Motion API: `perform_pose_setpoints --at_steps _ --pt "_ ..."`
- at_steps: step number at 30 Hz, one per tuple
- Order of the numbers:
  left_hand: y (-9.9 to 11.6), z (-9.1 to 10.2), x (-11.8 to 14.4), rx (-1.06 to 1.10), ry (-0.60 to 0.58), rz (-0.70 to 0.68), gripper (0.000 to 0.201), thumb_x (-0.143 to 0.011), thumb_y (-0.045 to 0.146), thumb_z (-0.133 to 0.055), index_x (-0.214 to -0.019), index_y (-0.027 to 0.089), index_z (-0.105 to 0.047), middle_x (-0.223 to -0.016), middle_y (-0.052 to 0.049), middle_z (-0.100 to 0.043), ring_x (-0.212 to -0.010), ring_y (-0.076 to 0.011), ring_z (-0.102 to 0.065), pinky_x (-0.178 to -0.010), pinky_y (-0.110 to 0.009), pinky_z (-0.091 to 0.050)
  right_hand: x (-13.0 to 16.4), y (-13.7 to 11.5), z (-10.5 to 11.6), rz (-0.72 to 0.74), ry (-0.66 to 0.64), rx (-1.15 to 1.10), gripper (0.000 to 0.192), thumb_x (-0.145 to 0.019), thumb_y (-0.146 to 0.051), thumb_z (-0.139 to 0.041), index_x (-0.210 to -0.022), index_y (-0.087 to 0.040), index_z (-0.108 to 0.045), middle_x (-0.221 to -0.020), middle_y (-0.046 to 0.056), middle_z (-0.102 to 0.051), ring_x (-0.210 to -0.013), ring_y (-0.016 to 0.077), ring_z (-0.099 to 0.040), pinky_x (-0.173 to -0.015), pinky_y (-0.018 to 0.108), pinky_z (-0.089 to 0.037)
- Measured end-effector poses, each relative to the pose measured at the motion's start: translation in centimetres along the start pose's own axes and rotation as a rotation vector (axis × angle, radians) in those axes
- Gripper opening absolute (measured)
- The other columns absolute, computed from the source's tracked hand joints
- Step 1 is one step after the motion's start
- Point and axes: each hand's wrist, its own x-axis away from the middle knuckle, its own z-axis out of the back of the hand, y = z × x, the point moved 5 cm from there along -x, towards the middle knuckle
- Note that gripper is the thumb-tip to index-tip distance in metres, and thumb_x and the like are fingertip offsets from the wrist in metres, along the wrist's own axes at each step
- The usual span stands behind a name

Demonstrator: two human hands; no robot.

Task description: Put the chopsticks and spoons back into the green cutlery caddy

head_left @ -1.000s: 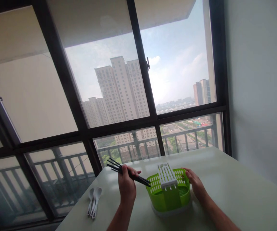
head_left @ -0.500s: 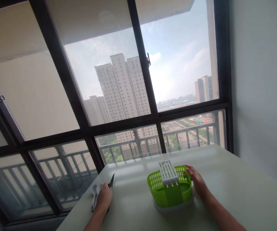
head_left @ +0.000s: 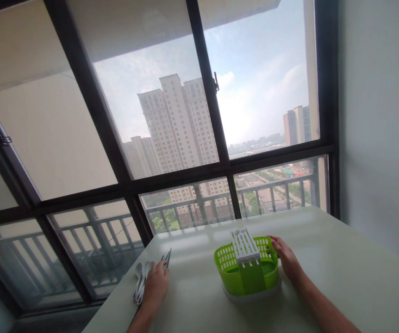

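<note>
My left hand (head_left: 155,286) lies palm down on the pale table (head_left: 338,259) near its left edge, closed over dark chopsticks (head_left: 167,257) whose tips stick out past the fingers. White spoons (head_left: 140,280) lie right beside that hand, on its left. My right hand (head_left: 286,259) grips the right rim of a green slotted basket (head_left: 227,264). The basket stands on a pale base and has a white slatted divider (head_left: 244,244) rising from its middle.
A large dark-framed window (head_left: 130,185) runs along the table's far and left side, with a balcony railing and tower blocks outside. A plain wall (head_left: 380,138) borders the table on the right. The table's left edge is close to the spoons.
My left hand has carried the chopsticks from beside the basket down to the table next to the spoons. My right hand has stayed on the basket's rim.
</note>
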Motion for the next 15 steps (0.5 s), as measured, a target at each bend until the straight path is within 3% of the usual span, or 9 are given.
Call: perform_pose_setpoints --at_steps 5,7,10,12,15 --pt "8.7 -0.5 5.4 0.265 -0.036 -0.248 0.046 -0.101 0.046 -0.04 -0.135 0.02 -0.055 -0.139 -0.011 -0.061 -0.132 -0.0254 -0.057 -0.113 -0.04 -0.045 0.1 -0.4 -0.2 0.01 -0.018 0.006 0.062 -0.088 -0.072 -0.057 -0.117 -0.019 -0.069 -0.116 0.012 -0.073 -0.1 0.03 -0.068 -0.087 0.04 -0.054" --pt "12.9 0.0 8.4 0.399 -0.062 -0.358 0.057 -0.096 0.052 -0.053 -0.145 0.024 -0.048 -0.148 -0.011 -0.055 -0.139 -0.0295 -0.052 -0.116 -0.046 -0.043 0.2 -0.6 -0.2 0.019 -0.018 0.001 0.062 -0.087 -0.072 -0.058 -0.116 -0.019 -0.07 -0.115 0.012 -0.073 -0.101 0.0309 -0.068 -0.088 0.041 -0.054" --pt "18.4 1.5 11.7 0.493 -0.061 -0.44 0.089 -0.082 0.051 -0.074 -0.158 0.031 -0.032 -0.16 -0.01 -0.044 -0.149 -0.0354 -0.038 -0.122 -0.053 -0.033 0.3 -0.5 -0.3 0.021 -0.027 -0.018 0.063 -0.085 -0.073 -0.06 -0.116 -0.019 -0.069 -0.112 0.012 -0.074 -0.103 0.0325 -0.068 -0.089 0.043 -0.055" --pt "21.6 2.7 12.9 0.548 -0.06 -0.467 0.108 -0.075 0.051 -0.082 -0.162 0.033 -0.021 -0.165 -0.01 -0.037 -0.152 -0.0383 -0.032 -0.124 -0.055 -0.03 0.3 -0.2 -0.4 0.008 -0.051 -0.022 0.065 -0.086 -0.073 -0.059 -0.121 -0.019 -0.066 -0.111 0.012 -0.074 -0.104 0.033 -0.068 -0.09 0.045 -0.054" --pt "25.7 4.0 13.3 0.569 -0.075 -0.481 0.114 -0.073 0.056 -0.083 -0.164 0.035 -0.017 -0.169 -0.009 -0.028 -0.154 -0.0404 -0.028 -0.123 -0.056 -0.029 0.3 0.3 -0.8 -0.008 -0.12 -0.032 0.065 -0.089 -0.071 -0.058 -0.129 -0.02 -0.06 -0.111 0.012 -0.073 -0.106 0.0324 -0.068 -0.092 0.046 -0.054"
